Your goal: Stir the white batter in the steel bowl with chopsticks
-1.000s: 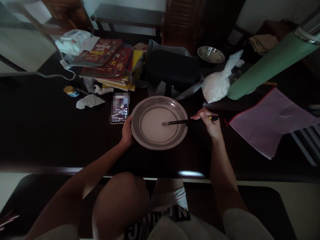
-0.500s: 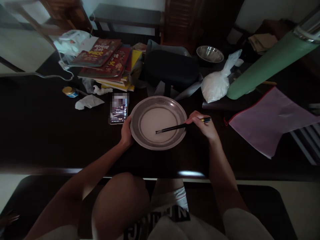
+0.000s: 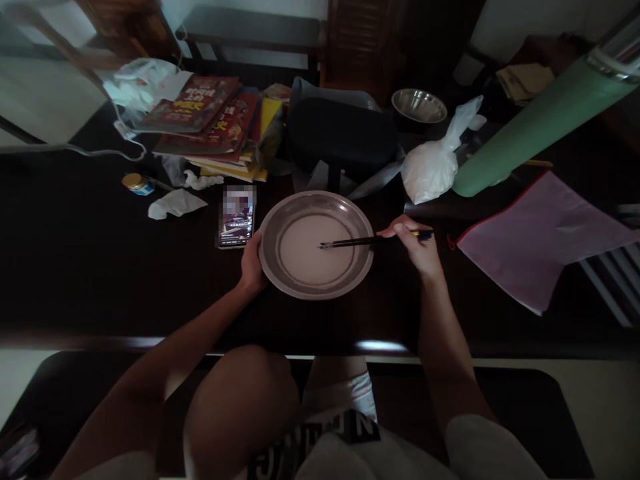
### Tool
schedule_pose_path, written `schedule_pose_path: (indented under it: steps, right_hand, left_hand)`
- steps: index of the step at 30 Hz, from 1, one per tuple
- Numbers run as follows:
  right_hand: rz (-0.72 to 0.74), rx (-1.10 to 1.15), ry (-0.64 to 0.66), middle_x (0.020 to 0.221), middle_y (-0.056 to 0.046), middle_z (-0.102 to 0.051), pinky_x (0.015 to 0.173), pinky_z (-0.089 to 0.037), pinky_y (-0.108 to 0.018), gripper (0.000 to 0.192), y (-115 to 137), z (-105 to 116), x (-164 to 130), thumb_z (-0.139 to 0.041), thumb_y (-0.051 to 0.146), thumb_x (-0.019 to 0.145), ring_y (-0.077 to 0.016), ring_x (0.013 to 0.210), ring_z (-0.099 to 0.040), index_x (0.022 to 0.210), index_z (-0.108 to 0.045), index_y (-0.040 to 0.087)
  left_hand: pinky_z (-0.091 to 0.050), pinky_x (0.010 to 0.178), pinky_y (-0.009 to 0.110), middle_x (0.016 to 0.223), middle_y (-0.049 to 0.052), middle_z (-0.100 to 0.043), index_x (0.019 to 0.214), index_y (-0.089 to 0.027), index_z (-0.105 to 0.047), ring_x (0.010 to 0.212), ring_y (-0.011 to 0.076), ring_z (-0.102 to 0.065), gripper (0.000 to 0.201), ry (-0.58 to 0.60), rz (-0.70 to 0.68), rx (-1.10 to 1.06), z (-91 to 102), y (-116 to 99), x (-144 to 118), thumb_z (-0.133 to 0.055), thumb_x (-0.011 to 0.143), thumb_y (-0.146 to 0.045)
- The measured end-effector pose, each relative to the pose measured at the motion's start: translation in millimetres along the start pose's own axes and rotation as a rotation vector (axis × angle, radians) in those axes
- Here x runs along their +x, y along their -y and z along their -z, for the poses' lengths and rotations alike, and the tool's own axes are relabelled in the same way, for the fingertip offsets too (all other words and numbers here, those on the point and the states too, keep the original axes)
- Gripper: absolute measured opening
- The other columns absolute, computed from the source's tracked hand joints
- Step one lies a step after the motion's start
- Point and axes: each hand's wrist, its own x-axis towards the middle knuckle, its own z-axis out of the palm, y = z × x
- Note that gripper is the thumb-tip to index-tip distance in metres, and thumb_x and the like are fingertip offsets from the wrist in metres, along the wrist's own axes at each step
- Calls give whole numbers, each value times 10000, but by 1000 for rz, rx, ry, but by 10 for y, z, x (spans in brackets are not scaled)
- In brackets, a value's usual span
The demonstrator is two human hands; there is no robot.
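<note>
A round metal basin (image 3: pixel 273 270) rests on the dark table in front of me, with a pale, whitish layer (image 3: pixel 305 260) covering its bottom; whether that is liquid or powder I cannot tell. My left hand (image 3: pixel 253 265) is closed on the basin's left rim. Over on the right, my right hand (image 3: pixel 414 248) grips a pair of dark chopsticks (image 3: pixel 353 242). They reach across the basin's right rim, their tips close together at the pale layer near the middle.
Left of the basin lies a lit phone (image 3: pixel 237 217), with crumpled tissue (image 3: pixel 177 203) and a small jar (image 3: pixel 137 184) beyond. Stacked books (image 3: pixel 200 110), a black case (image 3: pixel 343 137), a tied bag of white powder (image 3: pixel 430 173), a smaller metal bowl (image 3: pixel 419 107) and a green cylinder (image 3: pixel 535 130) stand behind.
The chopsticks have shifted slightly right and away from me within the basin, and my right hand has moved right with them. My left hand stays on the rim.
</note>
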Motion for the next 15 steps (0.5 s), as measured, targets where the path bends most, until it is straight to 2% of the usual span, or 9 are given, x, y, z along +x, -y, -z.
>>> schedule_pose_path:
  steps: [1,3,5,7,10,11,13,15]
  right_hand:
    - [-14,1,-13,772,-19,-745,813,-554,-394,393,1,6,-2,-657,591,917,-201,780,-718,734,-800,273]
    - [-20,8,51,751,-18,-744,792,-553,-385,405,6,3,-3,-645,591,924,-197,762,-710,724,-798,274]
    - [14,11,146,772,-23,-765,811,-554,-385,380,7,-12,1,-656,592,917,-205,812,-715,757,-810,283]
    - [50,4,148,811,-26,-783,853,-553,-394,341,3,-18,6,-675,580,909,-215,874,-723,797,-820,292]
    - [10,-25,-7,799,-22,-767,849,-554,-407,356,-2,0,6,-664,582,916,-217,841,-731,785,-816,288]
    - [-12,-20,-22,776,-21,-756,827,-558,-405,376,-2,5,3,-657,588,918,-216,811,-732,761,-810,283]
    - [-39,1,29,747,-17,-743,794,-565,-397,400,-1,5,-3,-653,600,915,-210,763,-730,731,-800,277]
    - [-27,16,127,761,-17,-750,808,-569,-393,391,-2,-4,-6,-666,605,903,-210,776,-735,744,-805,276]
  left_hand:
    - [-601,698,341,667,10,-687,683,-230,-608,745,229,-685,260,-15,26,-15,-8,-12,-9,-688,731,-473]
    - [-606,727,341,676,16,-696,698,-225,-622,800,245,-703,231,-38,71,-48,-21,-36,-29,-684,743,-443]
    - [-606,753,343,691,21,-703,719,-219,-634,855,258,-713,218,-38,76,-53,-26,-48,-40,-681,768,-426]
    - [-601,762,339,707,21,-704,718,-217,-630,868,259,-713,234,-35,71,-45,-20,-38,-36,-686,780,-435]
    - [-591,762,329,732,19,-701,719,-223,-628,871,255,-714,272,-9,34,-20,1,8,-4,-692,773,-482]
    - [-590,764,331,736,20,-701,726,-227,-636,881,260,-714,278,-9,20,-7,11,24,9,-687,772,-496]
    - [-588,803,341,776,27,-718,756,-233,-666,937,274,-708,273,0,-39,37,34,44,30,-675,789,-504]
    - [-568,887,344,875,34,-748,806,-238,-698,1025,276,-689,248,36,-160,110,63,35,39,-659,830,-482]
